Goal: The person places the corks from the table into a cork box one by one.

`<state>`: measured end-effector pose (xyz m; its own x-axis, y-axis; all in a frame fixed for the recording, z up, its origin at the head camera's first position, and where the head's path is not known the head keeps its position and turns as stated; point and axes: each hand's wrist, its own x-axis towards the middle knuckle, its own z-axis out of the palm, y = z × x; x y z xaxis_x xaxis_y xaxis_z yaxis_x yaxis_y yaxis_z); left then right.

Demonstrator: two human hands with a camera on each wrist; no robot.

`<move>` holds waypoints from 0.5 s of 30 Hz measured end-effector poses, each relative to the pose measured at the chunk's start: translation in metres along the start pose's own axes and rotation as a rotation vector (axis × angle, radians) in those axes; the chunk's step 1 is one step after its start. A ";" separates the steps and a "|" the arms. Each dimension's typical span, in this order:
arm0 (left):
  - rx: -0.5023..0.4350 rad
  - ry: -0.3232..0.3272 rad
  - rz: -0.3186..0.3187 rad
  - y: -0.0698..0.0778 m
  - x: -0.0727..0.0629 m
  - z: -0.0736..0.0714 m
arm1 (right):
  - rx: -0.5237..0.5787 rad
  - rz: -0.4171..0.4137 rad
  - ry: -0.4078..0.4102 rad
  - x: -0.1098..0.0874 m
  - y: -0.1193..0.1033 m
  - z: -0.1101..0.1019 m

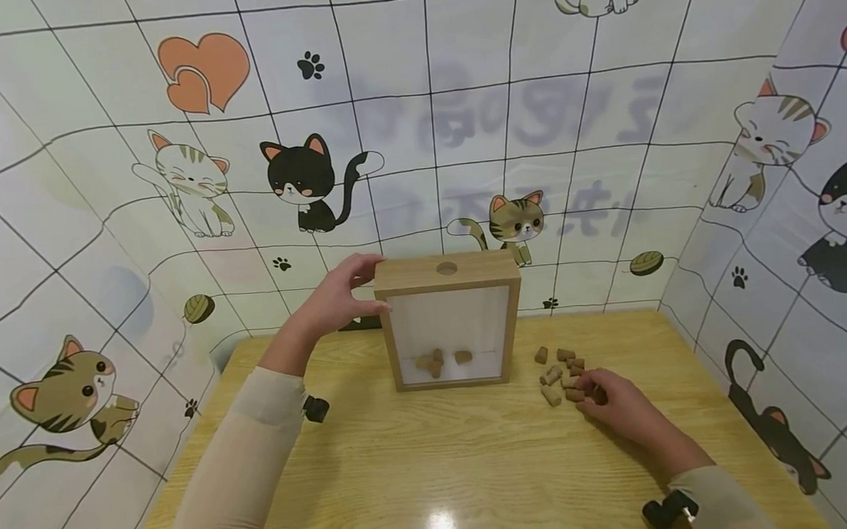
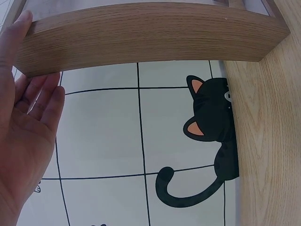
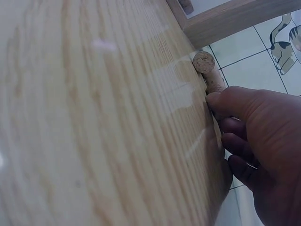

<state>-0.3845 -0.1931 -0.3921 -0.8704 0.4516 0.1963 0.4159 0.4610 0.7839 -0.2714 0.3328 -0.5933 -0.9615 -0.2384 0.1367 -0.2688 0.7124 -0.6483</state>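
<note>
A shallow wooden box frame [image 1: 447, 273] with a clear front stands upright at the back of the table, a round hole in its top. Several cork stoppers [image 1: 462, 357] lie inside, at the bottom. My left hand [image 1: 338, 295] grips its upper left corner, thumb in front and fingers behind; in the left wrist view the fingers meet the wooden side panel [image 2: 150, 37]. To the right of the box, my right hand [image 1: 621, 406] pinches a cork [image 1: 574, 394] at the near edge of a loose pile. In the right wrist view another cork [image 3: 204, 62] lies just past the thumb.
More loose corks [image 1: 551, 394] are spread on the light wooden table [image 1: 421, 459], between the box and my right hand. A cat-printed sheet [image 1: 401, 136] hangs close behind the box and along both sides.
</note>
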 end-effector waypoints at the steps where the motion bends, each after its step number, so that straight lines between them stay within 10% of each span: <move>1: -0.002 0.000 0.000 0.000 0.000 0.000 | 0.001 0.007 0.002 0.000 0.000 0.000; 15: 0.008 -0.002 -0.002 -0.001 0.001 0.000 | 0.076 0.035 0.027 0.000 -0.006 -0.003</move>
<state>-0.3858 -0.1934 -0.3927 -0.8708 0.4521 0.1933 0.4162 0.4683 0.7794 -0.2702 0.3303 -0.5876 -0.9717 -0.1960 0.1321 -0.2309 0.6676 -0.7078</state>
